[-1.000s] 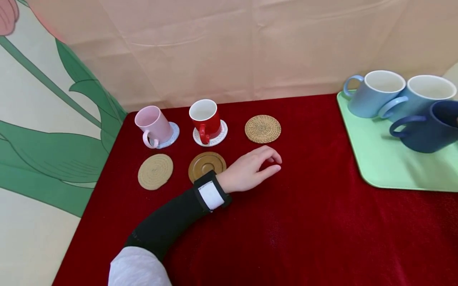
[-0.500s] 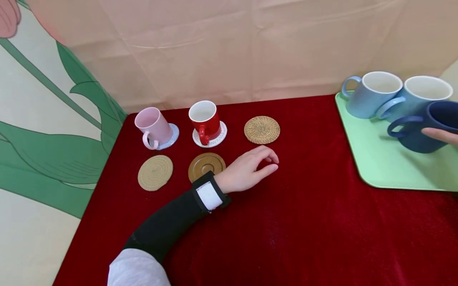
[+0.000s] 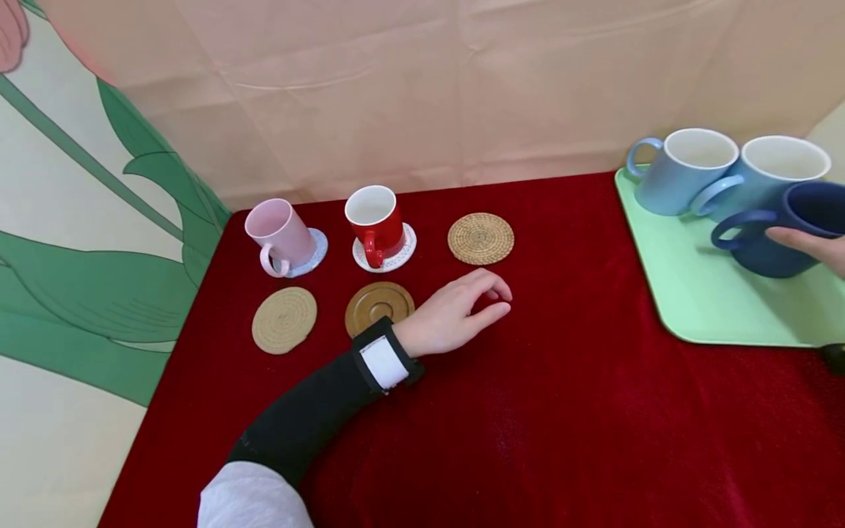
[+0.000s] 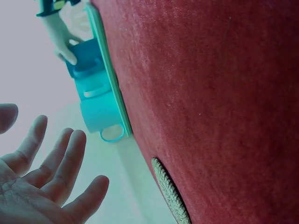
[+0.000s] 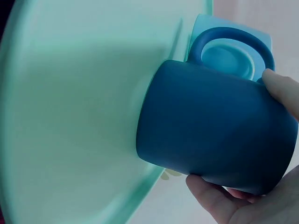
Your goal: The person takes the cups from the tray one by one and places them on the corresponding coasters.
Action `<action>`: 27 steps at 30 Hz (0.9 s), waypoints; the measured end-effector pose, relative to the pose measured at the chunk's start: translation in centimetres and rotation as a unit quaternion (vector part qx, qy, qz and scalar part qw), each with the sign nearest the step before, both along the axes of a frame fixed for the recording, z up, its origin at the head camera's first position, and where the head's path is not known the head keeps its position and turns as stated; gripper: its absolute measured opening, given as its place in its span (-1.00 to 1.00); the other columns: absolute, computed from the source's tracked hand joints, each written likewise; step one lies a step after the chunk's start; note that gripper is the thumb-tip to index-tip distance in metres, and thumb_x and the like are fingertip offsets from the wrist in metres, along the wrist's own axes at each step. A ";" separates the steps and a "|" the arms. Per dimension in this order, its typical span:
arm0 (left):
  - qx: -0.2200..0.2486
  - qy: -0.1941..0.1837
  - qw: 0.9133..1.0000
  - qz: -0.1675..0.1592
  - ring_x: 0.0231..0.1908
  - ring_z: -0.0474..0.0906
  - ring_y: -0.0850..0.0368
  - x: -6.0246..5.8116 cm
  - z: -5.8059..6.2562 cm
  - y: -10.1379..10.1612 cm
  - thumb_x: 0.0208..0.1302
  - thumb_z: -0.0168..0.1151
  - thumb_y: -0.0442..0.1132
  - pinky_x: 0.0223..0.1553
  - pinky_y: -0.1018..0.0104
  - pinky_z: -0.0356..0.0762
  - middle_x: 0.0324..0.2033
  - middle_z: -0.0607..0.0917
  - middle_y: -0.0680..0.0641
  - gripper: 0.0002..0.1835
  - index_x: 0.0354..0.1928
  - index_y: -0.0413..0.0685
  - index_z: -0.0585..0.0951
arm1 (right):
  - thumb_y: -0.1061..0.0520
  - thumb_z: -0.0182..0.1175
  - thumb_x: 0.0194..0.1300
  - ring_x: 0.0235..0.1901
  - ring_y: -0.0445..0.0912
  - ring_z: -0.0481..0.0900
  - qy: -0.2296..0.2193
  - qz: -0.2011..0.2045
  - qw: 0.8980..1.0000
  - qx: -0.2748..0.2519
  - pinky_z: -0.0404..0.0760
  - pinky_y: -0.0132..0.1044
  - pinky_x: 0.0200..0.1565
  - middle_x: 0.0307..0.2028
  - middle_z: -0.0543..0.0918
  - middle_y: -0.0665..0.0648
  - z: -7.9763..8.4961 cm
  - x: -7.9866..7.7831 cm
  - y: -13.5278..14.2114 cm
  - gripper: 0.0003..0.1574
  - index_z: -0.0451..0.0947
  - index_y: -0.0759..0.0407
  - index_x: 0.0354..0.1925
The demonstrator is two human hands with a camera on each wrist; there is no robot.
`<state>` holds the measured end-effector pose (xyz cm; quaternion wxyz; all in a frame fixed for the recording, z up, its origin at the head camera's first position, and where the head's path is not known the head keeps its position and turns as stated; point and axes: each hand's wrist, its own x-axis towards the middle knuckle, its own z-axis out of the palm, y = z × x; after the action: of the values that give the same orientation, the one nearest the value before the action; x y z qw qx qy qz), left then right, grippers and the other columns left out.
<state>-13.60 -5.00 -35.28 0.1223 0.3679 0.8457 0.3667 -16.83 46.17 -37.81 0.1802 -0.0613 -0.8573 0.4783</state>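
At the right edge of the head view, my right hand (image 3: 818, 248) holds a dark blue mug (image 3: 766, 248) that is over the light green tray (image 3: 726, 312). In the right wrist view the thumb (image 5: 282, 91) lies by the handle and the fingers reach the mug's opposite side. Two light blue mugs, one with its handle to the left (image 3: 686, 176) and one beside it (image 3: 759, 180), stand behind it. My left hand (image 3: 455, 312) hovers loosely curled near a brown round coaster (image 3: 370, 301), its wrist overlapping that coaster; it holds nothing.
A pink mug (image 3: 284, 238) stands on a pale blue coaster (image 3: 320, 246), and a red mug (image 3: 386, 227) on a white coaster (image 3: 403, 253). A woven coaster (image 3: 480, 238) and a beige coaster (image 3: 284, 320) lie on the red cloth (image 3: 561, 425). A draped backdrop (image 3: 422, 95) rises behind.
My right hand has come further into view from the right edge, its thumb now by the dark blue mug's handle. The left hand has barely moved.
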 end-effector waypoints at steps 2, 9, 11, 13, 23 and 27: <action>0.001 -0.002 1.000 -0.001 0.08 0.52 0.03 0.0 0.0 0.0 0.52 0.17 -0.19 0.17 0.27 0.47 0.02 0.60 -0.06 -0.79 0.07 -0.11 0.55 | 0.09 0.44 0.20 -0.17 -0.60 0.34 -0.003 -0.002 1.000 -0.004 0.17 -0.83 -0.08 -0.23 0.47 -0.60 -0.2 -0.1 0.3 -0.48 0.48 -0.57 -0.14; 0.007 -0.002 1.000 -0.001 0.08 0.52 0.01 0.1 -0.1 -0.1 0.51 0.17 -0.20 0.18 0.26 0.47 0.02 0.60 -0.07 -0.80 0.06 -0.11 0.55 | 0.14 0.44 0.17 -0.12 -0.61 0.32 -0.008 -0.022 1.000 0.019 0.15 -0.79 0.05 -0.19 0.42 -0.58 -3.4 -1.8 3.7 -0.36 0.44 -0.58 -0.05; 0.009 0.000 1.000 0.001 0.08 0.53 0.02 0.1 -0.2 -0.2 0.51 0.17 -0.21 0.18 0.25 0.48 0.02 0.60 -0.07 -0.80 0.06 -0.11 0.55 | 0.13 0.46 0.14 -0.12 -0.63 0.30 -0.012 -0.039 0.999 0.035 0.15 -0.77 0.07 -0.19 0.39 -0.59 -3.8 -1.9 3.9 -0.32 0.41 -0.59 -0.03; 0.011 0.000 1.000 0.002 0.07 0.53 0.02 0.1 -0.2 -0.3 0.51 0.17 -0.21 0.18 0.22 0.48 0.01 0.60 -0.07 -0.80 0.05 -0.11 0.55 | 0.12 0.48 0.11 -0.12 -0.62 0.29 -0.019 -0.047 0.998 0.040 0.15 -0.72 0.13 -0.19 0.38 -0.57 -3.5 -1.6 3.4 -0.32 0.40 -0.55 -0.01; 0.014 -0.002 1.000 0.004 0.09 0.52 0.03 0.1 -0.3 -0.3 0.51 0.17 -0.21 0.21 0.25 0.46 0.02 0.60 -0.07 -0.80 0.06 -0.11 0.55 | -0.03 0.54 0.03 0.01 -0.50 0.22 -0.057 -0.102 0.986 0.119 0.12 -0.58 0.21 0.00 0.24 -0.42 -6.5 -2.2 5.2 0.07 0.10 -0.36 0.33; 0.006 0.004 1.000 0.007 0.13 0.48 0.06 0.2 -0.3 -0.2 0.52 0.16 -0.19 0.25 0.35 0.37 0.05 0.61 -0.05 -0.79 0.08 -0.09 0.55 | -0.09 0.44 0.16 0.19 -0.14 0.28 -0.104 -0.073 0.980 0.151 0.16 -0.44 0.19 0.17 0.36 0.06 -3.2 -0.2 0.5 0.11 0.06 0.03 0.49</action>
<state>-13.44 -5.25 -35.58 0.1144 0.3645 0.8462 0.3715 -17.04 46.62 -40.98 0.1317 -0.1447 -0.9270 0.3200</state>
